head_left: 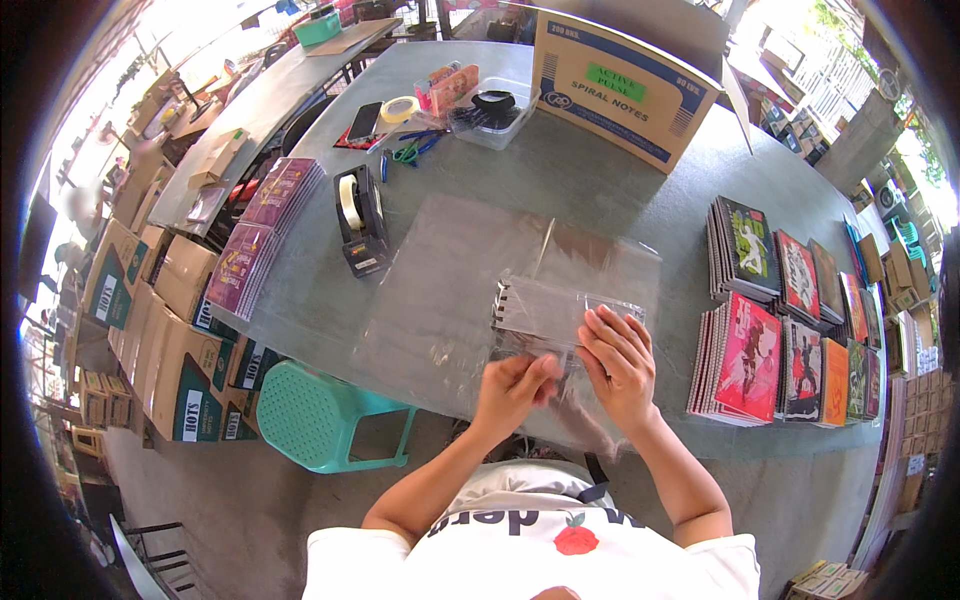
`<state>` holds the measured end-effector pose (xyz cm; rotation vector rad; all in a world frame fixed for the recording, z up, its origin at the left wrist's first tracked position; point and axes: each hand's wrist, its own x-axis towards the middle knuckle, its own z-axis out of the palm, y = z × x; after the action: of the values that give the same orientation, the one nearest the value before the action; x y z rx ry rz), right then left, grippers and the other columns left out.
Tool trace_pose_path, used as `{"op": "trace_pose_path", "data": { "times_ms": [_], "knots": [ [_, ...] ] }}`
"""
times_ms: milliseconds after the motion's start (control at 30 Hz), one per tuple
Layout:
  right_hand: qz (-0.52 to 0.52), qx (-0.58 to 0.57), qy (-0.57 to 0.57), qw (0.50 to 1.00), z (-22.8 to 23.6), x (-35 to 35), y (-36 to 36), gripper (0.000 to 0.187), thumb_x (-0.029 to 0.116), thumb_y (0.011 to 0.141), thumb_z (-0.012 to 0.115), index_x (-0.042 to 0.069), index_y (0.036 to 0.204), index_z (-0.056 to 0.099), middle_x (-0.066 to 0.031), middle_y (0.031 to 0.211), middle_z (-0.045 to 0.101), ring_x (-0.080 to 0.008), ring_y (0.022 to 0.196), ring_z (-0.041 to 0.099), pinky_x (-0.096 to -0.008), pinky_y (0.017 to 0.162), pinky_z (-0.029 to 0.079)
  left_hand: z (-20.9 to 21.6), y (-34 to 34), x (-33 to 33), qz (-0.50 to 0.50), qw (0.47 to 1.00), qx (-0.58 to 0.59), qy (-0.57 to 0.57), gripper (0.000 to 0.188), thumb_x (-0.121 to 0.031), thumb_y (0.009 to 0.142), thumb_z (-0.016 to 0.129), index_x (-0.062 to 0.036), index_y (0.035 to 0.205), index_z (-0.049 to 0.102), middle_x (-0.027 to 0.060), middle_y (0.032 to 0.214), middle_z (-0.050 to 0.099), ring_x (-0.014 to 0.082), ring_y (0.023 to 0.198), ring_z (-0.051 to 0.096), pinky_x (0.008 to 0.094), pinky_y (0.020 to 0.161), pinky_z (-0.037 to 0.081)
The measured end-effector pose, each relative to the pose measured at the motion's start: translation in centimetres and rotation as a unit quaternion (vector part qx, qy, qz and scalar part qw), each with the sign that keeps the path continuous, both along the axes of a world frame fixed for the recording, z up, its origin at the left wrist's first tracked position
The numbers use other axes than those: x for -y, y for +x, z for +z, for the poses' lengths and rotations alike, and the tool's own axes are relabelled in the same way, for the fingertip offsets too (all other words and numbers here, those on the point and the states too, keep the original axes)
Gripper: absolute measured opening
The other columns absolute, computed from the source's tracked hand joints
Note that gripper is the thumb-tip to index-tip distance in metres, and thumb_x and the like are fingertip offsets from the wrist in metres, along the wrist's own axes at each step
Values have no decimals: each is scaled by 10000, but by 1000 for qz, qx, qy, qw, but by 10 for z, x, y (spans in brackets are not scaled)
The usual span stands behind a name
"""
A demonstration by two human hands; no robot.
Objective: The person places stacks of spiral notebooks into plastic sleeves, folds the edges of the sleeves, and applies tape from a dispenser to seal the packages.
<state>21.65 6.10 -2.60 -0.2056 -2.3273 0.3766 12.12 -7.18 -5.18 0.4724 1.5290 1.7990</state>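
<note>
In front of me on the table lies a spiral notebook (540, 308) with a pale grey face, its coil toward the left. Clear plastic wrap (560, 362) covers it and hangs past the near edge. My left hand (512, 392) is closed in a pinch on the wrap at the notebook's near side. The fingers of my right hand (618, 352) are stretched out, resting on the wrap at the notebook's right end. Beneath all this a large transparent sheet (420, 290) is spread on the tabletop.
Notebook stacks (740, 350) stand at the right, purple booklets (245, 255) along the left edge. A tape dispenser (360, 220), scissors (408, 152), phone (364, 122) and plastic tub (492, 120) lie farther off. A carton (620, 95) stands at the back. A green stool (315, 415) is left.
</note>
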Motion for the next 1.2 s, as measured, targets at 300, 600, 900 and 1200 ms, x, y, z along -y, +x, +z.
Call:
{"op": "trace_pose_path", "data": {
  "times_ms": [300, 600, 900, 1200],
  "knots": [
    [10, 32, 37, 999, 14, 27, 18, 244, 191, 635, 764, 102, 824, 638, -51, 947, 624, -221, 930, 588, -385, 843, 403, -84, -3, 26, 32, 979, -150, -134, 204, -259, 869, 600, -57, 850, 617, 51, 663, 624, 118, 513, 565, 252, 432, 418],
    [-47, -15, -912, 407, -75, 51, 68, 529, 366, 822, 605, -18, 1165, 482, -124, 1052, 603, -220, 921, 612, -335, 776, 518, -23, -30, 54, -143, 948, 270, -86, 655, -291, 784, 680, -20, 1284, 354, 103, 1154, 517, 194, 1021, 542, 337, 870, 466],
    [140, -94, -849, 500, -5, 67, -55, 331, 206, 762, 596, 9, 1026, 567, -103, 938, 614, -198, 805, 629, -322, 729, 531, 31, -123, 107, -161, 934, -17, 317, 1265, -536, 542, 789, -108, 1436, 2, 141, 1365, 352, 232, 1223, 391, 351, 987, 342],
    [266, 10, -917, 298, 58, 145, -293, 479, 295, 815, 584, 1, 1181, 490, -173, 1097, 596, -286, 951, 612, -427, 849, 495, 69, -279, 192, 79, 914, -149, 368, 1131, -68, 608, 809, -145, 1431, 37, 101, 1397, 300, 245, 1234, 393, 397, 955, 428]
  ]
}}
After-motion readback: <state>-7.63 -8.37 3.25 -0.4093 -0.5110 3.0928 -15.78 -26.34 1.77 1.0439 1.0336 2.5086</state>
